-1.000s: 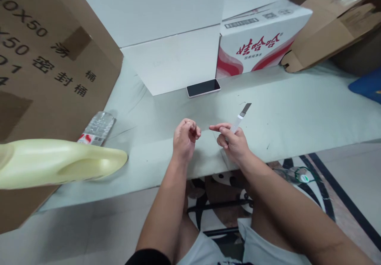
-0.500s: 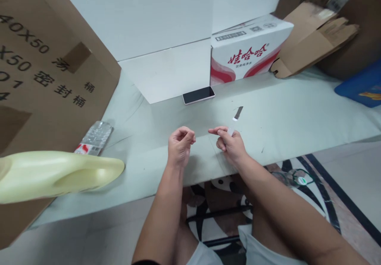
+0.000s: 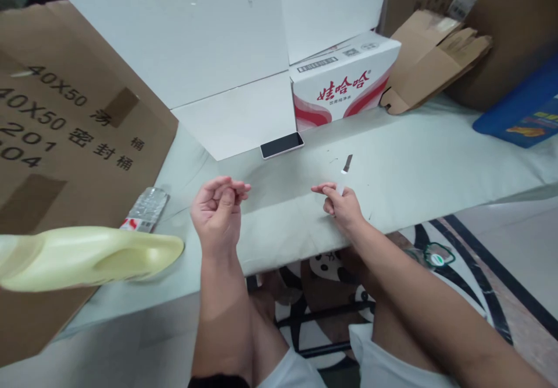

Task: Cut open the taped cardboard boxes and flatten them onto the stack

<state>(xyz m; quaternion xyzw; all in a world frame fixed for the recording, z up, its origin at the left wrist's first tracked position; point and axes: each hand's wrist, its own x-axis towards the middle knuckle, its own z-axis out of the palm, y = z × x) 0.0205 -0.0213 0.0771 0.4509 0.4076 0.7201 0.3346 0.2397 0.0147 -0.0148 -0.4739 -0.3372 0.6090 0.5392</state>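
My right hand (image 3: 346, 208) is closed around the pale handle of a utility knife (image 3: 347, 163), its dark blade pointing away from me above the table. The index finger of that hand reaches out to the left. My left hand (image 3: 218, 211) is raised over the near part of the table, left of the knife. Its fingers are loosely bent with their tips apart, the thumb lies across them, and nothing shows in it. Beyond both hands a phone (image 3: 282, 145) with a dark screen lies on the pale table cover (image 3: 279, 219).
A pale yellow bottle (image 3: 96, 257) and a flattened clear plastic bottle (image 3: 146, 208) are at left, by a large carton (image 3: 65, 126). A white-and-red box (image 3: 344, 89), a folded brown carton (image 3: 427, 63) and a blue container (image 3: 523, 115) stand along the back and right.
My left hand has moved left, away from the right hand, and its pinched fingers have loosened. My right hand keeps the knife in nearly the same place. The view has shifted slightly.
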